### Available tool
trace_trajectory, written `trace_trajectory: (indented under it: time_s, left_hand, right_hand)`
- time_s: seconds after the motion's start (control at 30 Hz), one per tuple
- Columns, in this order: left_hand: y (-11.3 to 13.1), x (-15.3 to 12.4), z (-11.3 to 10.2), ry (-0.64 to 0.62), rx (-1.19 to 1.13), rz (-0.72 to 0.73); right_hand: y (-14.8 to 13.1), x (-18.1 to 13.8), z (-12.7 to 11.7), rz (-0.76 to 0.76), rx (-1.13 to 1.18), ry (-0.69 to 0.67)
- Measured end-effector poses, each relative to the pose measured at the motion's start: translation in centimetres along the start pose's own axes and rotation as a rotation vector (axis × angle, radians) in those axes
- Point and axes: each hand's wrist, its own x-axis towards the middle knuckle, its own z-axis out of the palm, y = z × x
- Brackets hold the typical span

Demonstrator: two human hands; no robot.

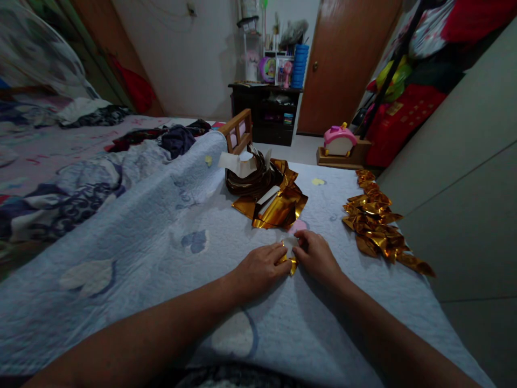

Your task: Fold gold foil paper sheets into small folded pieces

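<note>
A small piece of gold foil paper [291,257] lies on the light blue quilt [169,253] between my two hands. My left hand [260,268] presses on its left side with the fingers curled over it. My right hand [317,256] presses on its right side, fingers bent onto the paper. Just beyond the hands lies a loose stack of gold foil sheets [274,207]. A row of folded gold foil pieces [377,223] runs along the quilt's right edge.
A dark coil of paper strips with a white sheet [246,175] sits behind the gold stack, by a wooden bed frame [238,129]. Crumpled clothes and bedding [60,199] fill the left. A grey wall [464,178] stands close on the right. Beyond are a dark shelf [269,110] and a door [347,59].
</note>
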Motion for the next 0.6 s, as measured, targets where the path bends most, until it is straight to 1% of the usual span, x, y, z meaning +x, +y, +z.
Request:
trace_trajectory:
  time_s: [0.1, 0.2, 0.3, 0.4, 0.5, 0.6]
  left_hand:
    - [0.0, 0.0, -0.1, 0.003, -0.007, 0.003]
    - [0.0, 0.1, -0.3, -0.02, -0.016, 0.007]
    - [0.0, 0.2, -0.4, -0.028, -0.02, 0.007]
    - [0.0, 0.1, -0.3, 0.0, -0.023, 0.011]
    - [0.0, 0.1, -0.1, -0.006, -0.002, 0.001]
    - [0.0, 0.1, -0.2, -0.031, 0.021, -0.01]
  right_hand:
    - [-0.4, 0.7, -0.3, 0.089, 0.07, -0.058]
    - [-0.8, 1.0, -0.1, 0.135, 0.087, -0.052]
    - [-0.9, 0.8, 0.4, 0.091, 0.012, 0.034]
    - [-0.9, 0.6, 0.8, 0.05, -0.045, 0.106]
    - [-0.7, 0.4, 0.8, 0.023, -0.04, 0.088]
    - [-0.6, 0.3, 0.6, -0.054, -0.042, 0.076]
